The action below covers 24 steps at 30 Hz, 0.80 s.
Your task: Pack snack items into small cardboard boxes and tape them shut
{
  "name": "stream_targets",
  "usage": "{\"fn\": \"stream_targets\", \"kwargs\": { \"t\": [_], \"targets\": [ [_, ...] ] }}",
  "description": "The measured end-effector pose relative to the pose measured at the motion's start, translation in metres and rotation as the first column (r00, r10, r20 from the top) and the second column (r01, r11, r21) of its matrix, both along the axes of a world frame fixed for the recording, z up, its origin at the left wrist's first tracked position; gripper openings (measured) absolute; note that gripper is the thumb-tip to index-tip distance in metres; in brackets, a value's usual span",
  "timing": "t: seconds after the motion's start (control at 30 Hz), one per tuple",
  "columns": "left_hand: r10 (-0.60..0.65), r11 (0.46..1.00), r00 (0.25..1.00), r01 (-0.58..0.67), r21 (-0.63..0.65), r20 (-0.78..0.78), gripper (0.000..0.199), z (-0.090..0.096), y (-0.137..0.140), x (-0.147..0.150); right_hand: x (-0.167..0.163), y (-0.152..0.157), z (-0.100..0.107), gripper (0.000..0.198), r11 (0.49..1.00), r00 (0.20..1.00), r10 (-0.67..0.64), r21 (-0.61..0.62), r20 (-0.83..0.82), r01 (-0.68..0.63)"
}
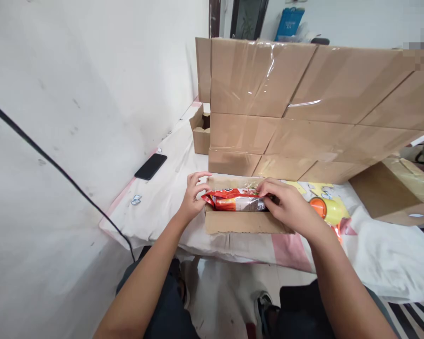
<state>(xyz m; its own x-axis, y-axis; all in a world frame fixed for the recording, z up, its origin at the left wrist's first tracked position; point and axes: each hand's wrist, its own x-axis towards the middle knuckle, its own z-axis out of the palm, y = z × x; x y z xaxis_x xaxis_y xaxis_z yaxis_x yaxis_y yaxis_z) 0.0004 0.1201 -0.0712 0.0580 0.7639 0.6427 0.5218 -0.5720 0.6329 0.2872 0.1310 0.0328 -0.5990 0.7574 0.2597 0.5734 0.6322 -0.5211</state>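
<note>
Right-hand fingers (269, 188) seemingly pinch a red packet (233, 201).

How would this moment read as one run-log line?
left hand: at red packet, left end | right hand: at red packet, right end | red packet: in open cardboard box | phone: on white cloth

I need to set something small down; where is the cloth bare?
The cloth looks free between the phone and left hand, and on the near side of the open carton at right. Crowded around the right hand: red packet in the small box, orange-and-yellow container beside it.
</note>
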Motion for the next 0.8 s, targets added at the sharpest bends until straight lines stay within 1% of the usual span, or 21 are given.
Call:
{"fn": "stream_targets", "kwargs": {
  "t": [0.1,0.17,0.23,0.33,0.43,0.5,0.6,0.67,0.8],
  "targets": [
    [-0.013,0.997,0.977,0.029,0.075,-0.212,0.026,0.007,-0.001,-0.012,0.001,-0.007,0.005,0.021,1.000,0.999,0.023,-0.009,0.025,-0.022],
    [0.012,0.994,0.946,0.024,0.110,-0.323,0.026,0.011,-0.004,-0.017,0.002,-0.012,0.008,0.022,0.999,0.999,0.039,-0.003,0.032,-0.039],
    [0.019,0.994,0.915,0.027,0.108,-0.404,0.027,0.015,-0.009,-0.019,0.002,-0.017,0.010,0.023,0.999,0.998,0.049,0.015,0.043,-0.050],
    [-0.023,0.996,0.867,0.060,0.059,-0.497,0.035,0.020,-0.016,-0.017,0.003,-0.023,0.012,0.024,0.998,0.996,0.056,0.026,0.073,-0.058],
    [-0.032,0.996,0.845,0.071,0.052,-0.533,0.038,0.026,-0.022,-0.016,0.003,-0.026,0.013,0.024,0.999,0.996,0.044,0.020,0.079,-0.046],
    [-0.075,0.993,0.835,0.112,0.036,-0.545,0.033,0.032,-0.026,-0.016,0.004,-0.027,0.013,0.023,0.999,0.997,0.030,0.028,0.069,-0.032],
    [-0.148,0.984,0.794,0.175,-0.011,-0.589,0.026,0.039,-0.030,-0.016,0.005,-0.028,0.012,0.023,0.999,0.998,0.011,0.050,0.059,-0.014],
    [-0.112,0.989,0.780,0.147,0.006,-0.616,0.025,0.041,-0.031,-0.015,0.006,-0.029,0.012,0.023,0.998,0.998,0.008,0.059,0.057,-0.011],
    [0.017,0.997,0.808,0.031,0.072,-0.589,0.050,0.034,-0.027,-0.013,0.006,-0.029,0.013,0.023,0.997,0.997,0.031,0.065,0.067,-0.035]
  ]
}}
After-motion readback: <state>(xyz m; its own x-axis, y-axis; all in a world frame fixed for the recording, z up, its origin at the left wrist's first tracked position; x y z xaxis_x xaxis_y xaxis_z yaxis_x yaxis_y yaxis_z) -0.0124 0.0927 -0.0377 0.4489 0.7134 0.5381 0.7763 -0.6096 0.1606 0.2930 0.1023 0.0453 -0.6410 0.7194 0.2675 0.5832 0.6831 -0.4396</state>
